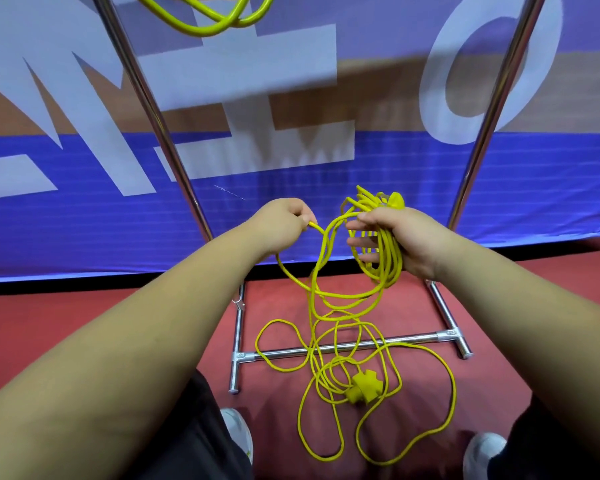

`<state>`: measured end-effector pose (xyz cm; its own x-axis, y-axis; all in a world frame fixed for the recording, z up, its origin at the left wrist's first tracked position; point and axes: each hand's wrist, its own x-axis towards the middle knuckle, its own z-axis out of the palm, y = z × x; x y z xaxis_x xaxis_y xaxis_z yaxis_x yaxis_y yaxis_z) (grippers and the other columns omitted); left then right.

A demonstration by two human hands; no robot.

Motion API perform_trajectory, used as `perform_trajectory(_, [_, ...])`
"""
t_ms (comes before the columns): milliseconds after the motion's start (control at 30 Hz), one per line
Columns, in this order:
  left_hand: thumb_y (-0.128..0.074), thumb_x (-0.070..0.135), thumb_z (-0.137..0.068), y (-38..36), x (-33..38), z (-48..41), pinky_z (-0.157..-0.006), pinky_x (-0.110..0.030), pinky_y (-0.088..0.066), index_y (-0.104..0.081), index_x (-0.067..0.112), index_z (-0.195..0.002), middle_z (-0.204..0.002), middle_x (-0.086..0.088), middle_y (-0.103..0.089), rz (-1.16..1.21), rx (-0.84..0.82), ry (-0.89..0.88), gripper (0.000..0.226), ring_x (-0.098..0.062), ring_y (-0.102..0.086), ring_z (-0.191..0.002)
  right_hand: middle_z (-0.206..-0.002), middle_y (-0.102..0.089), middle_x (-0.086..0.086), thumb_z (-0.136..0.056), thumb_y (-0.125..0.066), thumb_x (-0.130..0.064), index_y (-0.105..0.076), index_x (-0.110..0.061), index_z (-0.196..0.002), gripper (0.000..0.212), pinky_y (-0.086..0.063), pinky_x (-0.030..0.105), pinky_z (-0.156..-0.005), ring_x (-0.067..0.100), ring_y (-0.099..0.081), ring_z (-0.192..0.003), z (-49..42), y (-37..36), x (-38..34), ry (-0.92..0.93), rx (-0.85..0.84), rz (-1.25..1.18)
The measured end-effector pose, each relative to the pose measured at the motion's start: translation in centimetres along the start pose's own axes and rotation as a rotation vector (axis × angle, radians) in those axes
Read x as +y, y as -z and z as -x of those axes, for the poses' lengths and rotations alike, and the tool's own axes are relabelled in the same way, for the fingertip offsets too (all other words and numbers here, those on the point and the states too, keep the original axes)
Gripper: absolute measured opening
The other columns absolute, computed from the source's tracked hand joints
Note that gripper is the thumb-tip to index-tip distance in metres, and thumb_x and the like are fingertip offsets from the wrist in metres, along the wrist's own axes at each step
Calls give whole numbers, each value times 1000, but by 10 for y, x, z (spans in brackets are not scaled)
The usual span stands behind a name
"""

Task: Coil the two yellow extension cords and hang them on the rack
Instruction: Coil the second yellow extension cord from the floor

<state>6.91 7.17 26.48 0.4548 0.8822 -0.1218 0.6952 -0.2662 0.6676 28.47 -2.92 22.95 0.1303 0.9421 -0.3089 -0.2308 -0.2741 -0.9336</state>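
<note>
My right hand (397,239) grips a bundle of loops of a yellow extension cord (378,258), with a yellow plug showing above my fingers. My left hand (284,216) pinches a strand of the same cord just left of the bundle. The rest of this cord hangs down and lies loose and tangled on the red floor, with its yellow socket block (362,388) near the rack's base. A second yellow cord (208,15) hangs in loops from the top of the metal rack (153,109), at the upper edge of the view.
The rack's two chrome uprights rise on either side of my hands, and its base bar (347,346) lies across the floor under the loose cord. A blue banner with large white letters stands right behind the rack. My white shoes (238,434) are at the bottom.
</note>
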Motion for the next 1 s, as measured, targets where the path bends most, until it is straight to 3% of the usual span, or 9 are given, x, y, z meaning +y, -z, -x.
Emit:
perform_trajectory(133, [-46,16,-103,7,-4,-6,-56,-27,-36,-68,20,-98,-84,5,-60,-181,182,-16,23,-14,-52,-72,-131,-74,8,-101,-66,-26,-72,-16,-123,25,-51,61,-106,31,-75,-113,0,-1,-1,-9,-9,-1])
perform_trajectory(300, [-47,16,-104,6,-5,-8,-57,-26,-37,-68,18,-102,-95,2,-63,-282,164,-48,21,-19,-56,-82,-127,-77,5,-99,-70,-29,-72,-18,-124,27,-54,63,-102,33,-74,-117,0,-4,3,-21,-16,43])
perform_trajectory(467, [-53,19,-105,-2,4,-4,-62,-27,-42,-72,22,-99,-74,12,-61,-32,-47,-142,21,-6,-48,-61,-125,-77,8,-99,-71,-27,-74,-17,-122,25,-55,54,-100,26,-75,-108,3,-11,4,-9,-63,101])
perform_trajectory(567, [-57,18,-103,-6,2,-4,-80,-35,-53,-74,24,-95,-80,4,-71,149,-114,-201,21,-9,-57,-74,-123,-77,15,-102,-67,-24,-73,-12,-123,25,-55,51,-103,26,-77,-106,6,-15,3,7,-117,118])
perform_trajectory(733, [-60,8,-100,-14,6,-7,-85,-35,-55,-71,17,-103,-96,-11,-72,349,-96,-194,14,-14,-63,-86,-104,-79,19,-104,-66,-25,-67,-11,-118,20,-63,50,-88,34,-79,-93,8,-22,3,-9,-129,85])
perform_trajectory(800, [-62,12,-95,-14,9,-7,-88,-39,-56,-68,22,-101,-103,-7,-72,260,-4,-148,13,-16,-66,-91,-93,-77,19,-101,-70,-24,-67,-9,-113,20,-63,57,-86,32,-77,-79,8,-23,3,-13,-96,45])
perform_trajectory(900, [-51,10,-86,-10,20,2,-70,-36,-51,-59,20,-91,-92,4,-63,-114,238,-158,14,-19,-60,-83,-84,-75,17,-100,-72,-21,-68,-6,-107,17,-65,55,-78,28,-75,-70,10,-26,2,-5,-28,34])
perform_trajectory(967, [-49,13,-84,-11,31,11,-65,-36,-51,-60,19,-86,-86,3,-65,-179,232,-166,13,-20,-61,-78,-79,-73,15,-100,-71,-21,-70,-7,-104,15,-67,50,-69,26,-74,-66,10,-26,1,4,31,17])
perform_trajectory(1000, [-51,16,-86,-14,33,14,-67,-35,-54,-64,19,-86,-85,3,-68,-186,138,-159,14,-20,-64,-78,-77,-72,14,-101,-70,-22,-70,-7,-104,15,-66,46,-64,25,-73,-63,9,-26,0,9,60,3])
